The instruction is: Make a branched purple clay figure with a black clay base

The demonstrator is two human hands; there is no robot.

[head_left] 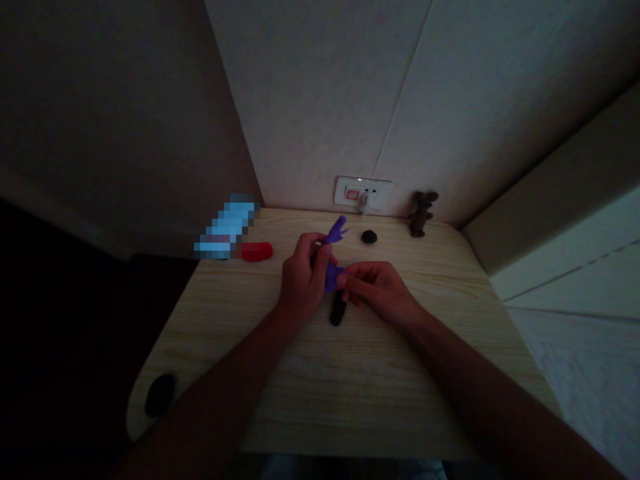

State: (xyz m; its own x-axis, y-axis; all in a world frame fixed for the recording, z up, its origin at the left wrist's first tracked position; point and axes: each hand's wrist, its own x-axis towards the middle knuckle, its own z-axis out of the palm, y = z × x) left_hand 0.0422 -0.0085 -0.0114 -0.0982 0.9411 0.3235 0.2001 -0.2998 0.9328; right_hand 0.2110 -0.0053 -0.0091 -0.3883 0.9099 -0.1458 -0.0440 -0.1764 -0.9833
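Between the fingers of two bare hands, above the middle of a pale wood-grain table, a thin, crumpled purple piece is showing, its narrow tip poking up past the fingers of the left hand. Those left fingers are curling around its upper part, the thumb pressing against it. The fingers of the right hand are pinching its lower edge between thumb and forefinger. Just below the pinching right fingers, on the near side, a short black stick-like piece is jutting toward the person; whether it is joining the purple piece or lying under it, I cannot tell. Beyond the right fingers, toward the wall, a small dark lump is lying on the table. Farther off, to the right of the fingers, a brown figurine with rounded ears is standing at the table's back edge. Straight beyond the fingers, a white socket plate is sitting low on the wall. Left of the left fingers, a red object is lying beside a pixelated light-blue shape. Well nearer the person, left of the fingers, a dark oval is resting by the table's rounded corner.
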